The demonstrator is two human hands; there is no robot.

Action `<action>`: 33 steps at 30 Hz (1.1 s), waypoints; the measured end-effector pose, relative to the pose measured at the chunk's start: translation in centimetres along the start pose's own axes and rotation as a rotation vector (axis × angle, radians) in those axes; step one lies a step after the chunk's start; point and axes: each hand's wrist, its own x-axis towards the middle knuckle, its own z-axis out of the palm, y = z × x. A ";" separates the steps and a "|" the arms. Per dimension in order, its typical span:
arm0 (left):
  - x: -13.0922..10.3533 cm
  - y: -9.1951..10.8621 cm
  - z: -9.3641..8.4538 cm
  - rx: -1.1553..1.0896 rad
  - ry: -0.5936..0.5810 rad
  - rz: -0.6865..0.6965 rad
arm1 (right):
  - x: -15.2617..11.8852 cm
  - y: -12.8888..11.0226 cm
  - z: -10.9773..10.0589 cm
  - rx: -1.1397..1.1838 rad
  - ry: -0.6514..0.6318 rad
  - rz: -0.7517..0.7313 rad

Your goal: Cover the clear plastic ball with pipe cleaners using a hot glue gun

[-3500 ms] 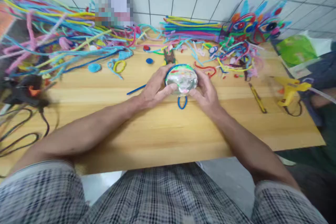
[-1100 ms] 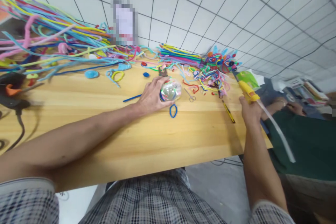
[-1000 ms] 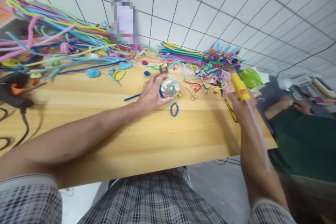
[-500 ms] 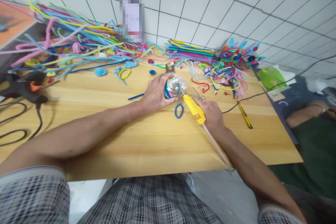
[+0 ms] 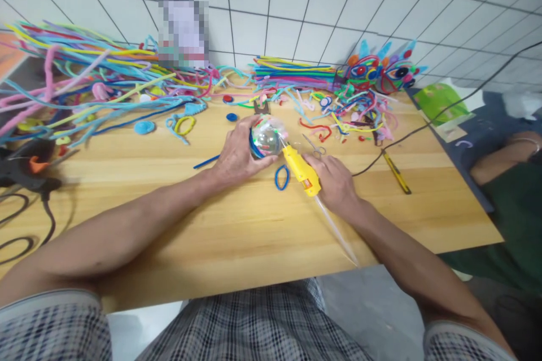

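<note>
My left hand [image 5: 237, 152] is wrapped round a clear ball [image 5: 266, 138] with blue pipe cleaner along its left side and bits of colour on it. In my right hand [image 5: 336, 180] is a yellow glue gun [image 5: 301, 171], its metal tip at the ball's right side and a long clear glue stick out of its back end. A blue pipe-cleaner loop [image 5: 282, 177] lies on the table just below the ball. Part of a straight blue pipe cleaner [image 5: 206, 161] shows left of my left hand.
Pliers [image 5: 261, 107] lie behind the ball, scissors [image 5: 318, 149] behind my right hand. A yellow cutter [image 5: 397, 172] is at the right. Pipe cleaners [image 5: 296, 74] line the wall. A black clamp-like tool [image 5: 29, 163] stands left; a person's arm [image 5: 508, 155] shows far right.
The head view has shifted, so the table's items sit further left in the picture. Both hands keep their grips, and the glue gun's tip stays at the ball.
</note>
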 end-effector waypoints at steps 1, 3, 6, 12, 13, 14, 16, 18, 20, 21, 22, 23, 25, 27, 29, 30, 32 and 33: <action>0.0 -0.1 0.0 -0.006 0.003 0.007 | 0.1 0.0 0.1 -0.006 -0.009 0.008; 0.0 -0.3 0.1 -0.024 0.012 0.023 | 0.1 0.1 0.2 -0.008 -0.025 0.025; 0.0 -0.6 0.1 -0.034 0.011 0.035 | 0.2 0.0 0.4 0.013 -0.022 0.028; -0.1 -0.5 0.2 -0.035 0.011 0.036 | 0.1 -0.2 0.6 0.007 -0.033 0.043; -0.1 -0.5 0.2 -0.044 0.014 0.037 | 0.1 -0.2 0.6 0.009 -0.037 0.046; -0.1 -0.5 0.2 -0.052 0.019 0.039 | 0.1 -0.2 0.6 0.011 -0.033 0.043; -0.2 -0.6 0.3 -0.057 0.033 0.048 | 0.2 -0.3 0.6 0.007 -0.008 0.021; -0.2 -0.6 0.3 -0.043 0.043 0.058 | 0.3 -0.4 0.5 -0.004 0.011 -0.003; -0.2 -0.7 0.4 -0.026 0.048 0.061 | 0.4 -0.6 0.4 -0.010 0.004 -0.011; -0.2 -0.7 0.4 -0.019 0.050 0.060 | 0.5 -0.6 0.3 -0.009 -0.006 -0.008; -0.2 -0.7 0.4 -0.015 0.052 0.057 | 0.5 -0.7 0.3 -0.006 -0.017 -0.001; -0.2 -0.7 0.4 -0.012 0.053 0.055 | 0.5 -0.7 0.2 -0.003 -0.024 0.006; -0.2 -0.8 0.4 -0.010 0.056 0.052 | 0.5 -0.8 0.2 0.008 -0.032 0.014; -0.2 -0.8 0.5 -0.004 0.062 0.062 | 0.5 -0.9 0.3 0.021 -0.033 0.018; -0.2 -0.7 0.5 0.006 0.069 0.076 | 0.4 -1.0 0.5 0.027 -0.025 0.024; -0.2 -0.7 0.5 0.011 0.073 0.080 | 0.4 -1.0 0.6 0.024 -0.019 0.027; -0.2 -0.6 0.6 0.014 0.082 0.080 | 0.4 -1.1 0.9 0.015 -0.007 0.028; -0.2 -0.5 0.6 0.012 0.084 0.075 | 0.4 -1.1 1.0 0.013 -0.002 0.025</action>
